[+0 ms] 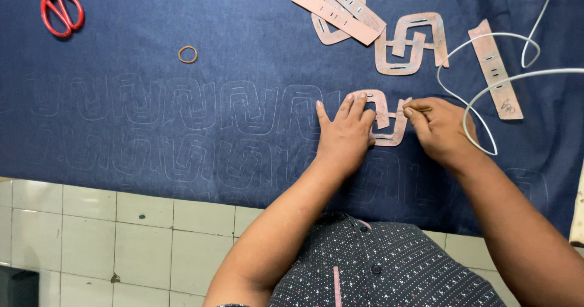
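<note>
A pink cardboard template point(384, 117) is pressed flat on the dark blue cloth point(182, 15) by the left hand point(345, 132), fingers spread over its left part. A thin marking tool point(418, 108) is pinched in the right hand point(439, 129), its tip at the template's right edge. Rows of traced outlines point(176, 130) are seen to the left, along the cloth's near edge. Red scissors point(59, 10) lie at the far left corner, a rubber band point(187, 54) near them. More templates point(365, 15) and a white cord point(493, 82) lie at the far right.
</note>
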### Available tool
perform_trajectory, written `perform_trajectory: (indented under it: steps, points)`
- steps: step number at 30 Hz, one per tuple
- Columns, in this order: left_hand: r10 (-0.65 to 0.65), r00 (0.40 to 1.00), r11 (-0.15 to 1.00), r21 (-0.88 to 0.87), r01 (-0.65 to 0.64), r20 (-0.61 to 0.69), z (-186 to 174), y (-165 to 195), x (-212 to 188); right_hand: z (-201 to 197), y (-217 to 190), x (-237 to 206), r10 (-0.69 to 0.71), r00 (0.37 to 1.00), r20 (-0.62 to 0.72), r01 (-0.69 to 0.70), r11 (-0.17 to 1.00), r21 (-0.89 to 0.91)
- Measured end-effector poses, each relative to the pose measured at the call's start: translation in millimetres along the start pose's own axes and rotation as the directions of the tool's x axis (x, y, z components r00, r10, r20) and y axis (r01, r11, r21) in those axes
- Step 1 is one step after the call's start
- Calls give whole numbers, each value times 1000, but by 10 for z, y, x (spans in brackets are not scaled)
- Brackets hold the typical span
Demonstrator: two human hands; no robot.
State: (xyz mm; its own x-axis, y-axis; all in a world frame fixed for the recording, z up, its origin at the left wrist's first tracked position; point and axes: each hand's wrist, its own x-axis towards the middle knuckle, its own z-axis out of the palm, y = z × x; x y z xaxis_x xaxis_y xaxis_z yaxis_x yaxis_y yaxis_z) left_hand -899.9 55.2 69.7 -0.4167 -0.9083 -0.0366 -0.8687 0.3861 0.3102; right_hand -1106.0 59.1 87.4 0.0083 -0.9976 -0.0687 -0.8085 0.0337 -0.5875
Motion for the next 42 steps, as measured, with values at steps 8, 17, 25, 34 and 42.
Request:
perform_trajectory:
  steps: [8, 17, 25, 34, 42]
  points:
    - [25, 1000, 1000, -17, -25, -13, 64, -14, -38, -12, 59, 131, -110, 992, 59, 115, 989, -89]
    - [16, 1000, 999, -46, -17, -25, 40, -18, -43, 35, 123, 201, -182, 981, -62, 177, 981, -81]
    - [8, 1000, 1000, -31, -7, 9, 23, -24, -30, -85, 168, 207, -155, 986, -52, 147, 980, -131]
    - [10, 1000, 999, -36, -10, 8, 40, -26, -32, -91, 136, 159, -172, 983, -62, 157, 968, -198]
    - [13, 1000, 999, -39, -13, 0, 72, -52, -34, -59, 119, -148, -210, 960, 183, 240, 957, -162]
